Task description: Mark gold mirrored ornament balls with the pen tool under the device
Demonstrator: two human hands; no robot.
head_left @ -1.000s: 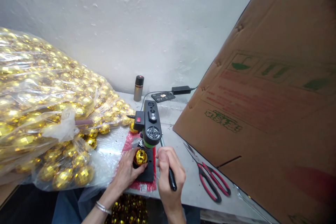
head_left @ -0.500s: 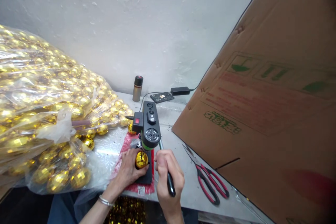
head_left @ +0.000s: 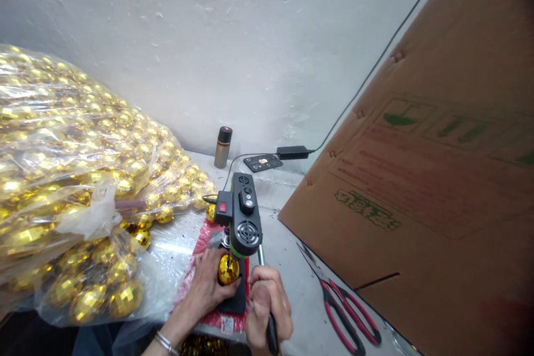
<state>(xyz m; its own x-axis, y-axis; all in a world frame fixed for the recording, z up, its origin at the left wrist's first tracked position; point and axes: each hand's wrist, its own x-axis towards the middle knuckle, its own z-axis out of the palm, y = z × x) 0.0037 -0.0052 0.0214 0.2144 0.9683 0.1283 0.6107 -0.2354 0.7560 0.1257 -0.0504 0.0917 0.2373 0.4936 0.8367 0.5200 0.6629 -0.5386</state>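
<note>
My left hand (head_left: 206, 278) pinches a gold mirrored ball (head_left: 228, 270) between thumb and fingers. The ball rests over the black base (head_left: 233, 304) of a small bench drill press, right under its head (head_left: 246, 214). A thin bit appears to meet the ball's top, though how deep it sits cannot be told. My right hand (head_left: 269, 303) is wrapped round the black-gripped lever (head_left: 272, 334) at the press's right side. Beneath the base lies red plastic wrap (head_left: 202, 247).
A big clear bag (head_left: 83, 139) of gold balls fills the left. To the right stand scissors (head_left: 340, 306) and a large cardboard box (head_left: 396, 189). Behind the press are a dark-capped bottle (head_left: 223, 147), a phone-like black slab (head_left: 262, 163) and a power adapter (head_left: 292, 152) with its cord.
The camera view has tilted, so most things appear lower and a bit further right. My right hand has drawn the lever slightly down, and the drill head sits closer to the ball.
</note>
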